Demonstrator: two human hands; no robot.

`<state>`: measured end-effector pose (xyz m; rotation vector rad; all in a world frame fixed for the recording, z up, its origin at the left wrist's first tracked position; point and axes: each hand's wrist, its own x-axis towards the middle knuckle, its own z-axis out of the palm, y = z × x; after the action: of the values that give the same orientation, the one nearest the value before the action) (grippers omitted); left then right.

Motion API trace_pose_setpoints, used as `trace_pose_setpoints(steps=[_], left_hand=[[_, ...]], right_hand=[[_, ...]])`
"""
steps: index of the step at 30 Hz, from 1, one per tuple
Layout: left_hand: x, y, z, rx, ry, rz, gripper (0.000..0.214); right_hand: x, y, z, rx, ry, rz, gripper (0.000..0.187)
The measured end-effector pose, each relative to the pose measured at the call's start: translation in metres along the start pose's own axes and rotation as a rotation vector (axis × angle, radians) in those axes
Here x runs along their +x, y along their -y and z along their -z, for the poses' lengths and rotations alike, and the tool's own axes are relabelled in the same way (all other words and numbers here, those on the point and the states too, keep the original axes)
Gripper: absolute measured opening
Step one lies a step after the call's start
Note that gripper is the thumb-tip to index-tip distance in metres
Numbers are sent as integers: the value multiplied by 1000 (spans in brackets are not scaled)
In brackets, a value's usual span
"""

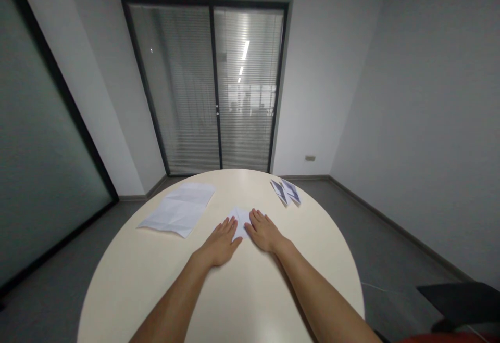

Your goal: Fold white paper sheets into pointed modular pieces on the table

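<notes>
A small folded sheet of white paper (241,218) lies on the round table, partly hidden beneath both of my hands. My left hand (222,242) presses on its left side, palm down with fingers stretched out. On the right side of the paper rests my right hand (264,230), also flat, its fingers extended and its thumb pointing toward the middle. Creases show in the paper between the two hands.
A larger creased white sheet (182,205) lies at the table's left. Folded papers with dark printed patches (286,192) are at the back right. The pale round table (148,286) faces a glass door (250,98). A black chair part (461,301) stands at lower right.
</notes>
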<state>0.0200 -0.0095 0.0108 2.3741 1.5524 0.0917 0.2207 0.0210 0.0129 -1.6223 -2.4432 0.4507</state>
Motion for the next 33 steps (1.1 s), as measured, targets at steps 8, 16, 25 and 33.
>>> trace_pose_setpoints(steps=[8, 16, 25, 33], left_hand=[[-3, 0, 3, 123, -38, 217, 75], [-3, -12, -3, 230, -231, 159, 68], [2, -13, -10, 39, -43, 11, 70], [1, -7, -5, 46, 25, 122, 81]], right_hand=[[2, 0, -7, -24, -28, -8, 70], [4, 2, -8, -27, -28, -26, 69], [6, 1, -9, -39, -10, -41, 69], [5, 2, -7, -35, -3, -47, 70]])
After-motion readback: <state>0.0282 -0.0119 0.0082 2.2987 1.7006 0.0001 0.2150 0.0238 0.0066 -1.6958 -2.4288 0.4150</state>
